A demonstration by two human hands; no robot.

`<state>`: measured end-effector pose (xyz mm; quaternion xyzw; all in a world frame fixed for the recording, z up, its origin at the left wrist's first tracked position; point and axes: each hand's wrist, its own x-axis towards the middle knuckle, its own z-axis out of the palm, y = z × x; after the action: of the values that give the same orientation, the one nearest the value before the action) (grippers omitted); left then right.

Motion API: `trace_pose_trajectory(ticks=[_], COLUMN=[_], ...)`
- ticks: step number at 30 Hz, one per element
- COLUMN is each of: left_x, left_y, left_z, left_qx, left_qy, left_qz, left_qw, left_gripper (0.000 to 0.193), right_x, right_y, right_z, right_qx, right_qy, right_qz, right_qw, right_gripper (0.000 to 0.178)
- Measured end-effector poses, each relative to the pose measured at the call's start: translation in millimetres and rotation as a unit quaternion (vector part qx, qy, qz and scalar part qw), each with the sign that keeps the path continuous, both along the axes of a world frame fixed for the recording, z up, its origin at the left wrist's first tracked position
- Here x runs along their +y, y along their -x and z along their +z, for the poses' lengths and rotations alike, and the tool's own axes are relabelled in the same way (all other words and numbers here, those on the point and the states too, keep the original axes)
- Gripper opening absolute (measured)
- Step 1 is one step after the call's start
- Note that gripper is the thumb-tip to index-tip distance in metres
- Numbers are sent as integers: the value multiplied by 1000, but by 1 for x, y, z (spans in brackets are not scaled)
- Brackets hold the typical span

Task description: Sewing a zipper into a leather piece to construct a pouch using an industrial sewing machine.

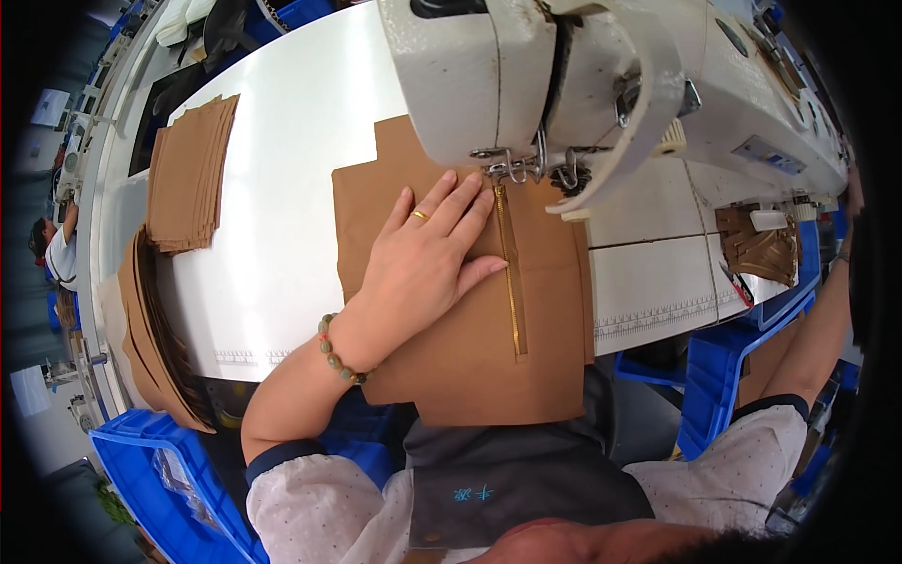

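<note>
My left hand (427, 235) lies flat on a brown fabric panel (470, 376), fingers stretched out toward the needle area. A ring and a beaded bracelet are on that hand and wrist. Right beside its thumb runs a gold-toned zipper (512, 301), set lengthwise in the panel. The zipper's far end lies at the presser foot (512, 169) of a white sewing machine (460, 75). My right arm reaches up along the far right. Only a sliver of my right hand (853, 202) shows at the machine's right end; its fingers are hidden.
A stack of brown fabric pieces (193, 174) lies on the white table (282, 122) at left. More brown pieces (150, 329) drape over its left edge. Blue bins (164, 470) stand below. Brown scraps (756, 249) and red-handled snips (739, 285) lie at right.
</note>
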<state>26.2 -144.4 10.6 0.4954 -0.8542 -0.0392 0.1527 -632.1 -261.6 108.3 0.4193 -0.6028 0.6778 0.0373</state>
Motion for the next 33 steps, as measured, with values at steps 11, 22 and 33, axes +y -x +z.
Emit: trace_pose_trajectory(ticks=[11, 22, 33], left_x=[0, 2, 0], left_y=[2, 3, 2], left_z=[-5, -8, -13], left_qx=[-19, -13, -13], left_qy=[12, 10, 17], left_qz=[8, 22, 26], left_qw=[1000, 1000, 999], left_gripper=[59, 64, 64], right_x=[-42, -69, -66], right_y=[44, 102, 87], right_z=[-45, 12, -13], right_qx=[-251, -110, -235], right_qy=[21, -116, -31], right_qz=[151, 109, 134], right_qw=[956, 981, 962], right_gripper=[52, 58, 55])
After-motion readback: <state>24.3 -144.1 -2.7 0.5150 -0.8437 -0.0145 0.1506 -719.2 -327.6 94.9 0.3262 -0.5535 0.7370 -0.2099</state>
